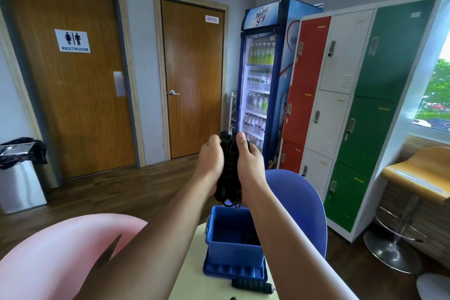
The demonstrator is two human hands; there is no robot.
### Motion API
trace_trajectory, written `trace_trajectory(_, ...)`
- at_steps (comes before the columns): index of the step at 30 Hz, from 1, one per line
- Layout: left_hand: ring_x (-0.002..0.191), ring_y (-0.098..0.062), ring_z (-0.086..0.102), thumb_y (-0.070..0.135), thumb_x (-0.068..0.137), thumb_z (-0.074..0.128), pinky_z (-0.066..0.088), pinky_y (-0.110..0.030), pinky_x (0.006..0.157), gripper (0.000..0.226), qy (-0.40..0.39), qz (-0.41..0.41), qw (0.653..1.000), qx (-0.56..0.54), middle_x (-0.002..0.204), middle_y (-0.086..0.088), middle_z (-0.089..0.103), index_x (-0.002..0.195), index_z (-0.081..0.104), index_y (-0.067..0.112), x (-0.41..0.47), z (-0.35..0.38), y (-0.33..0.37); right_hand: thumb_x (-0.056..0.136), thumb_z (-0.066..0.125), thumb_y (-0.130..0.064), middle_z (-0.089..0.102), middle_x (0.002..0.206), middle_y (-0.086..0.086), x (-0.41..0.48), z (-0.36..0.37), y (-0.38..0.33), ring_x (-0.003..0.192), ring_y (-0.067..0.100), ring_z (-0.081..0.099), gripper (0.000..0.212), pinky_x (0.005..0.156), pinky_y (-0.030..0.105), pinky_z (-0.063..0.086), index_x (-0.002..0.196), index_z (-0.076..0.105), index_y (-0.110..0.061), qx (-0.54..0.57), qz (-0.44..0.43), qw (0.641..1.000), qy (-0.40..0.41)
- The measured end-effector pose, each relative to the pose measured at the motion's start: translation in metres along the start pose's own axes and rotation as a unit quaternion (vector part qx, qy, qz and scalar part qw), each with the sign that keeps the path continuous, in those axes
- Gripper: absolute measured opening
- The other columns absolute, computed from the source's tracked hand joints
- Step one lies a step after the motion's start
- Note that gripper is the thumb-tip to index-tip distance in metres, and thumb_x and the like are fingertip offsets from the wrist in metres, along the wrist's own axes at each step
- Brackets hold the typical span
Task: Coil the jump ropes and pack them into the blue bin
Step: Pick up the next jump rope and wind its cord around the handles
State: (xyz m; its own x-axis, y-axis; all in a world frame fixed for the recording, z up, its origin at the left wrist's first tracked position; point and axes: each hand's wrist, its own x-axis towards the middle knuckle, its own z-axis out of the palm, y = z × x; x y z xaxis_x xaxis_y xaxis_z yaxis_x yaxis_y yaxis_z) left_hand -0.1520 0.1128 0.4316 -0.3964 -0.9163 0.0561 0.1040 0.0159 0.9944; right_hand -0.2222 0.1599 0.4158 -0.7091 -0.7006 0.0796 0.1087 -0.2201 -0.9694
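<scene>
While the blue bin (231,253) stands on the table (192,282), the left hand (210,161) and right hand (249,161) grip a coiled black jump rope (230,165) above it, fingers curled round it. Something dark, perhaps another rope, lies inside the bin. A black handle (250,284) rests just beside it.

There are 2 hands (210,162) (250,162), 1 coiled jump rope (230,168), 1 blue bin (231,248) and 2 doors (73,95) (192,75).

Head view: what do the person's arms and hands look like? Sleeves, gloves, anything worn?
Both are bare. The left hand and right hand have no gloves, and no rings show on the sides facing the camera. The left forearm and right forearm are uncovered down to the frame edge: no sleeve, watch, band or marking in view.
</scene>
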Motion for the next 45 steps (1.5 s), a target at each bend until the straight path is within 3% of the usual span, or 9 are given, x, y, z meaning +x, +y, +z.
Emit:
trace_trajectory(3, 0.100, -0.025, 0.066, 0.059, 0.089, 0.037, 0.052, -0.041, 0.093, 0.057, -0.028, 0.021, 0.999, 0.013, 0.108, -0.010, 0.069, 0.105, 0.063, 0.011, 0.004, 0.008, -0.008, 0.091, 0.065, -0.053, 0.077, 0.091, 0.007, 0.007, -0.005, -0.001, 0.086, 0.024, 0.075, 0.039, 0.083, 0.042, 0.062, 0.097, 0.072, -0.015, 0.011, 0.010, 1.000, 0.003)
trace_trajectory(5, 0.108, -0.023, 0.067, 0.065, 0.094, 0.036, 0.052, -0.047, 0.098, 0.059, -0.034, 0.056, 0.997, 0.030, 0.114, -0.006, 0.071, 0.114, 0.067, 0.020, 0.004, 0.012, -0.012, 0.089, 0.069, -0.050, 0.078, 0.089, 0.007, 0.011, -0.009, -0.001, 0.085, 0.024, 0.076, 0.036, 0.084, 0.045, 0.062, 0.093, 0.074, -0.014, 0.021, 0.018, 1.000, 0.005)
trace_trajectory(11, 0.089, -0.024, 0.069, 0.047, 0.104, 0.040, 0.053, -0.052, 0.087, 0.039, -0.015, 0.109, 0.993, 0.045, 0.091, -0.004, 0.071, 0.093, 0.068, 0.021, 0.004, 0.022, -0.014, 0.092, 0.066, -0.050, 0.078, 0.092, 0.009, 0.017, -0.019, 0.000, 0.087, 0.025, 0.076, 0.040, 0.084, 0.047, 0.062, 0.096, 0.072, -0.011, 0.033, -0.005, 0.999, 0.008)
trace_trajectory(18, 0.084, -0.020, 0.062, 0.039, 0.106, 0.041, 0.047, -0.043, 0.079, 0.035, 0.014, 0.135, 0.989, 0.067, 0.087, -0.001, 0.066, 0.089, 0.062, 0.018, 0.003, 0.041, -0.019, 0.093, 0.064, -0.052, 0.076, 0.087, 0.009, 0.025, -0.034, -0.002, 0.083, 0.025, 0.074, 0.043, 0.075, 0.039, 0.062, 0.092, 0.071, -0.009, 0.011, -0.023, 1.000, 0.018)
trace_trajectory(24, 0.083, -0.019, 0.060, 0.037, 0.108, 0.039, 0.042, -0.035, 0.071, 0.034, 0.029, 0.157, 0.983, 0.089, 0.091, -0.004, 0.063, 0.090, 0.059, 0.016, 0.002, 0.054, -0.021, 0.091, 0.065, -0.054, 0.077, 0.090, 0.011, 0.032, -0.045, -0.003, 0.089, 0.030, 0.075, 0.045, 0.082, 0.046, 0.062, 0.092, 0.073, -0.010, 0.011, -0.010, 1.000, 0.002)
trace_trajectory(28, 0.090, -0.023, 0.062, 0.039, 0.108, 0.038, 0.047, -0.039, 0.078, 0.035, 0.036, 0.183, 0.977, 0.106, 0.096, -0.007, 0.064, 0.095, 0.060, 0.015, 0.004, 0.058, -0.022, 0.093, 0.063, -0.053, 0.078, 0.090, 0.011, 0.033, -0.053, -0.006, 0.087, 0.028, 0.076, 0.044, 0.081, 0.045, 0.062, 0.092, 0.074, -0.010, 0.018, -0.001, 1.000, -0.013)
trace_trajectory(33, 0.093, -0.022, 0.061, 0.038, 0.108, 0.037, 0.046, -0.039, 0.081, 0.035, 0.046, 0.194, 0.972, 0.128, 0.099, -0.005, 0.065, 0.100, 0.061, 0.014, 0.003, 0.063, -0.025, 0.092, 0.064, -0.052, 0.078, 0.093, 0.013, 0.031, -0.059, -0.002, 0.092, 0.032, 0.075, 0.043, 0.087, 0.053, 0.059, 0.092, 0.075, -0.011, 0.024, 0.001, 1.000, -0.019)
trace_trajectory(40, 0.094, -0.016, 0.060, 0.039, 0.109, 0.036, 0.042, -0.031, 0.076, 0.036, 0.045, 0.172, 0.973, 0.147, 0.101, 0.000, 0.065, 0.108, 0.063, 0.015, -0.003, 0.068, -0.022, 0.094, 0.063, -0.050, 0.077, 0.095, 0.013, 0.022, -0.068, -0.001, 0.092, 0.031, 0.075, 0.040, 0.088, 0.052, 0.059, 0.096, 0.074, -0.012, 0.038, 0.017, 0.999, -0.032)
trace_trajectory(45, 0.105, -0.023, 0.063, 0.050, 0.104, 0.035, 0.047, -0.046, 0.099, 0.046, -0.020, 0.119, 0.971, 0.205, 0.109, -0.004, 0.068, 0.111, 0.066, 0.017, -0.002, 0.060, -0.003, 0.093, 0.064, -0.050, 0.077, 0.101, 0.016, 0.019, -0.077, -0.016, 0.093, 0.032, 0.075, 0.042, 0.086, 0.049, 0.061, 0.102, 0.073, -0.010, 0.047, 0.017, 0.996, -0.074)
